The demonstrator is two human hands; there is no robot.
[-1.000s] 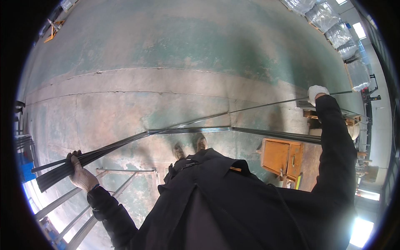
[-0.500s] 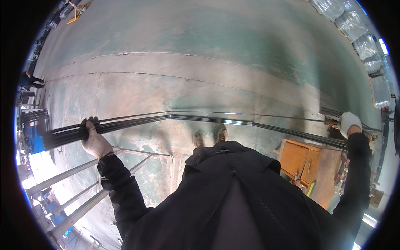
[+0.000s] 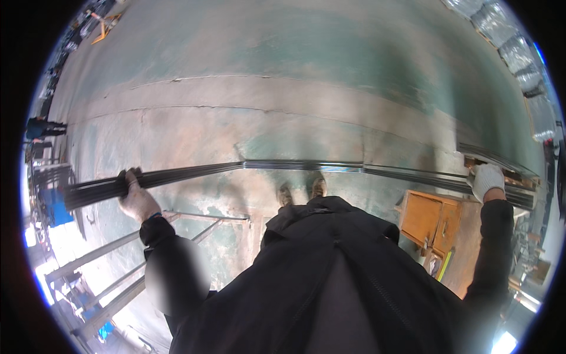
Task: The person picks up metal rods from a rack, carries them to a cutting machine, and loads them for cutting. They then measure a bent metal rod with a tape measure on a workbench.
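Both the left hand (image 3: 137,197) and the gloved right hand (image 3: 487,180) are clenched around a long bundle of metal bars (image 3: 295,166), held crosswise above the person's shoes (image 3: 302,190).

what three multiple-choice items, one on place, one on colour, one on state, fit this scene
1. Where is the wooden cabinet?
A. under the left hand
B. low on the right, below the rods
C. on the far floor at the top

2. What colour is the glove on the right hand?
A. white
B. blue
C. black

3. How are the rods held?
A. lying on the floor
B. in one hand only
C. in both hands, spread wide

Answers:
1 B, it stands on the floor by the right arm, beneath the rods.
2 A, the glove shows white, while the left hand is bare.
3 C, the left hand wraps the bundle near one end and the right hand holds it far off.
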